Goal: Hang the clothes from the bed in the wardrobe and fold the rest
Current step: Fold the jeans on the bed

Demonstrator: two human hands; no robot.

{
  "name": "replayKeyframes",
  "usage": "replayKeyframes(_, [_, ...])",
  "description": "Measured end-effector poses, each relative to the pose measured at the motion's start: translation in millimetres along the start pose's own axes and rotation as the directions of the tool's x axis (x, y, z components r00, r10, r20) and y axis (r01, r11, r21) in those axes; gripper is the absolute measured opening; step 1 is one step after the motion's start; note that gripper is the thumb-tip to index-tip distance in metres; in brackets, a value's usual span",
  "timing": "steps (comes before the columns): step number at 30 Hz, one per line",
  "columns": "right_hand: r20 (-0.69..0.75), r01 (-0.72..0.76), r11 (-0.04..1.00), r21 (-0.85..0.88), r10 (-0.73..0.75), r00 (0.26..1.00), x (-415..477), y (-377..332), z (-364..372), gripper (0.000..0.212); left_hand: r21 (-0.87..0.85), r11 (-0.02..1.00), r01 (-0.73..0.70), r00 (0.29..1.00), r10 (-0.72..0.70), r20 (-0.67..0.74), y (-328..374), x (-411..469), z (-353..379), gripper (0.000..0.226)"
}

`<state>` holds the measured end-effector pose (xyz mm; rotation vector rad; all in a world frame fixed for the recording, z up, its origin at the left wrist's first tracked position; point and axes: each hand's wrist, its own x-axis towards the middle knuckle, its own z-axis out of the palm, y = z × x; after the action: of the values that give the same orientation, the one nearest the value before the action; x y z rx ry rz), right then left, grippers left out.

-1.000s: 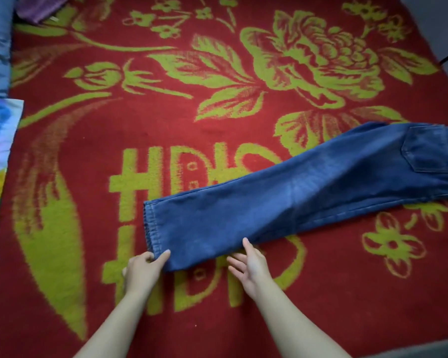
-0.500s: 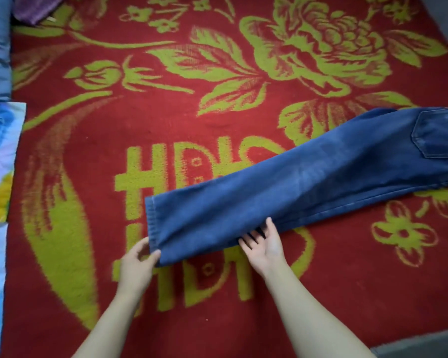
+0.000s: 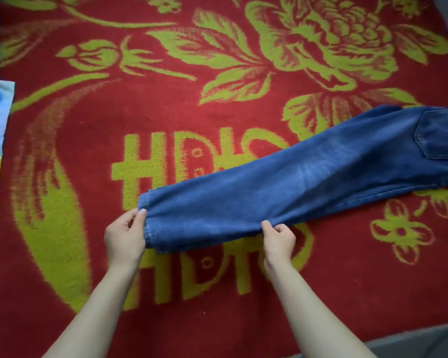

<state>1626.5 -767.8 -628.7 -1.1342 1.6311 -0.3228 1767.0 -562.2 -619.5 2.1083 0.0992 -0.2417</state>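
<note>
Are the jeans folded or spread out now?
Folded once lengthwise: the jeans show one leg's width, with stacked hems at the cuff. Not folded across; they lie long on the blanket.

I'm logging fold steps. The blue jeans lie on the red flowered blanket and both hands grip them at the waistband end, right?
Not the waistband end. The head view shows the left hand gripping the hem and the right hand pinching the leg's near edge; the back pocket lies far right. The jeans do lie on the red blanket.
</note>
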Motion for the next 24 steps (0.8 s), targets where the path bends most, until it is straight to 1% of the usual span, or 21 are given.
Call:
replayKeyframes(1, [-0.033,0.019,0.998,-0.057,-0.02,0.999,-2,1,-1,0.038,0.061,0.998,-0.024,0.999,0.026,-0.032,-1,0,0,0.016])
replayKeyframes(2, [-0.049,0.028,0.992,-0.124,-0.034,0.998,-4,3,0,0.032,0.143,0.99,0.013,0.999,-0.007,-0.044,-4,-2,2,0.02])
replayKeyframes(3, [-0.048,0.032,0.974,-0.224,-0.043,0.998,-5,4,1,0.022,0.257,0.963,0.086,0.996,-0.077,-0.046,-10,-5,5,0.022])
replayKeyframes(4, [-0.056,0.057,0.932,-0.357,-0.082,0.995,-8,4,1,0.014,0.381,0.91,0.165,0.986,-0.166,-0.03,-16,-9,9,0.024])
replayKeyframes(5, [-0.049,0.138,0.848,-0.512,-0.189,0.981,-9,4,0,0.021,0.467,0.859,0.211,0.971,-0.24,0.004,-20,-13,13,0.026])
replayKeyframes(6, [0.027,0.302,0.712,-0.634,-0.369,0.929,-10,5,1,0.034,0.48,0.846,0.233,0.958,-0.286,0.039,-24,-15,17,0.027])
replayKeyframes(7, [0.151,0.489,0.515,-0.704,-0.565,0.811,-12,5,3,0.044,0.44,0.862,0.25,0.949,-0.308,0.063,-27,-14,21,0.027])
replayKeyframes(8, [0.311,0.628,0.281,-0.726,-0.681,0.663,-13,9,5,0.054,0.368,0.89,0.267,0.943,-0.32,0.089,-28,-11,24,0.026])
replayKeyframes(9, [0.507,0.707,0.05,-0.706,-0.661,0.553,-16,11,7,0.063,0.299,0.916,0.268,0.94,-0.316,0.127,-29,-8,26,0.026])
replayKeyframes(10, [0.689,0.746,-0.122,-0.655,-0.501,0.523,-17,15,9,0.074,0.247,0.932,0.266,0.932,-0.315,0.182,-28,-7,28,0.027])
replayKeyframes(11, [0.788,0.77,-0.198,-0.606,-0.279,0.549,-16,22,11,0.082,0.202,0.94,0.274,0.921,-0.316,0.226,-28,-8,29,0.028])
replayKeyframes(12, [0.8,0.776,-0.212,-0.594,-0.054,0.598,-13,27,12,0.087,0.159,0.94,0.303,0.91,-0.335,0.244,-27,-10,29,0.029])
replayKeyframes(13, [0.777,0.773,-0.198,-0.603,0.071,0.625,-10,29,13,0.088,0.118,0.932,0.342,0.902,-0.361,0.238,-28,-12,30,0.031])
replayKeyframes(14, [0.763,0.768,-0.172,-0.617,0.108,0.637,-6,30,15,0.088,0.086,0.92,0.383,0.892,-0.392,0.224,-27,-14,30,0.032])
replayKeyframes(16, [0.763,0.766,-0.146,-0.626,0.083,0.641,-1,30,17,0.086,0.027,0.884,0.467,0.857,-0.46,0.23,-21,-13,29,0.033])
replayKeyframes(18, [0.763,0.758,-0.186,-0.625,0.06,0.644,-1,25,11,0.085,-0.054,0.832,0.553,0.811,-0.522,0.264,-13,-11,27,0.017])
replayKeyframes(19, [0.775,0.756,-0.228,-0.614,0.006,0.632,-2,24,8,0.086,-0.09,0.809,0.581,0.794,-0.538,0.284,-7,-9,25,0.006])
replayKeyframes(21, [0.795,0.718,-0.342,-0.607,-0.244,0.556,-10,19,0,0.093,-0.155,0.768,0.621,0.764,-0.548,0.34,11,-8,19,0.008])
replayKeyframes(22, [0.778,0.696,-0.353,-0.625,-0.348,0.522,-15,16,-3,0.098,-0.187,0.75,0.634,0.75,-0.539,0.383,20,-7,15,0.008])
replayKeyframes(23, [0.764,0.697,-0.344,-0.629,-0.44,0.472,-18,15,-5,0.1,-0.225,0.737,0.638,0.745,-0.515,0.425,32,-8,9,0.007])
replayKeyframes(24, [0.743,0.714,-0.318,-0.624,-0.526,0.415,-19,14,-7,0.099,-0.269,0.737,0.62,0.755,-0.466,0.461,44,-10,3,0.012])
